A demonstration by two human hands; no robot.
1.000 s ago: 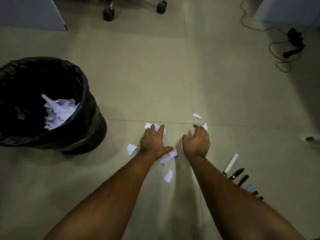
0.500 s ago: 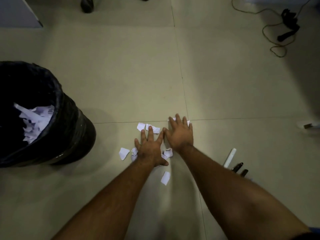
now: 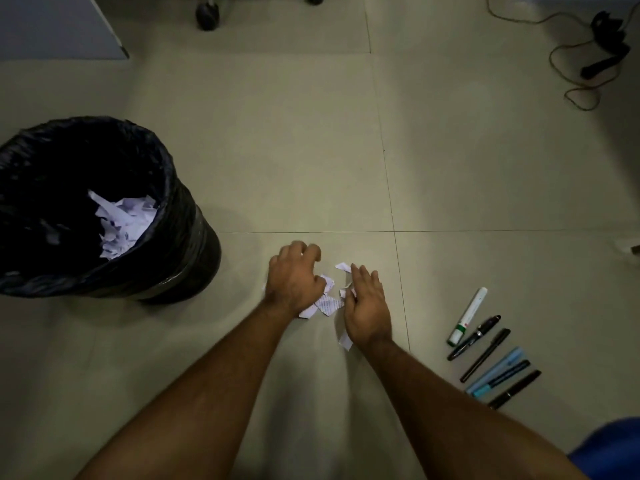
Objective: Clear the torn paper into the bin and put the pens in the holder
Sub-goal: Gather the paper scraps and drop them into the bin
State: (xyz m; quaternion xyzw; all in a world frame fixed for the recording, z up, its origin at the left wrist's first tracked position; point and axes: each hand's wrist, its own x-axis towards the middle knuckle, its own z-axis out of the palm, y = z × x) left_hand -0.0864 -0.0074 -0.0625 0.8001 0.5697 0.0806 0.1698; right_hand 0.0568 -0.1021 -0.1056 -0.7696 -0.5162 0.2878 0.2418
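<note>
Torn white paper scraps [image 3: 327, 303] lie bunched on the tiled floor between my hands. My left hand [image 3: 294, 278] is curled over the left side of the pile, with a crumpled scrap at its thumb. My right hand [image 3: 367, 306] lies flat with fingers extended against the right side of the pile, and one scrap [image 3: 345, 341] pokes out under its wrist. The black-bagged bin [image 3: 166, 174] stands to the left, with torn paper [image 3: 121, 220] inside. A white marker [image 3: 467, 317], black pens [image 3: 485, 355] and a light blue pen [image 3: 495, 370] lie in a row to the right.
Chair casters [image 3: 207, 15] stand at the top. A coiled cable with a black plug [image 3: 606, 39] lies at the top right. A cabinet corner [image 3: 104, 36] shows at the top left, and a small pale object [image 3: 628, 245] lies at the right edge.
Both hands have drawn back toward me, raking the scattered scraps into one pile. My left hand's fingers have gone from flat to curled. The view has shifted, so the pens show fully.
</note>
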